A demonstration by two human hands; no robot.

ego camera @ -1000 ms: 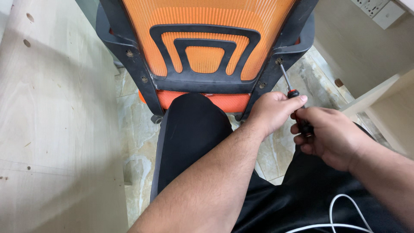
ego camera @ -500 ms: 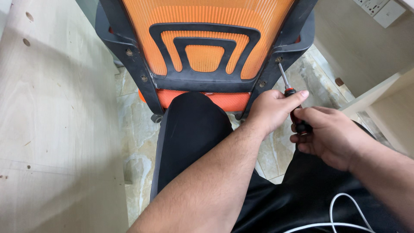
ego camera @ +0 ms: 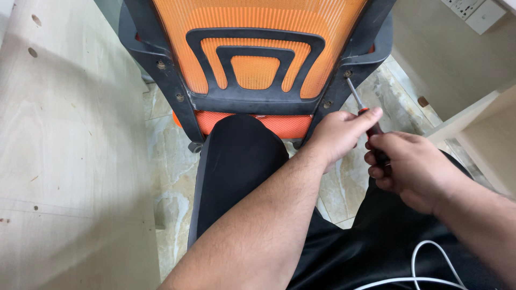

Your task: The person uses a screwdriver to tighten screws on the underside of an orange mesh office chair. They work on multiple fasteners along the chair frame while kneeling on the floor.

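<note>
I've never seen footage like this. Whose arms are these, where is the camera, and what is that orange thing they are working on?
The picture comes from a camera worn on a person's head, looking down, so the two bare arms are that person's own. In front of them is the back of an office chair: orange mesh in a dark plastic frame. The right hand grips the handle of a screwdriver, whose thin metal shaft points up to a screw on the frame's right side. The left hand steadies the tool near the top of the handle. The person's knee, in black cloth, is just below the chair back. A pale wooden board lies at the left on a tiled floor, and a white cable crosses the lap.
</note>
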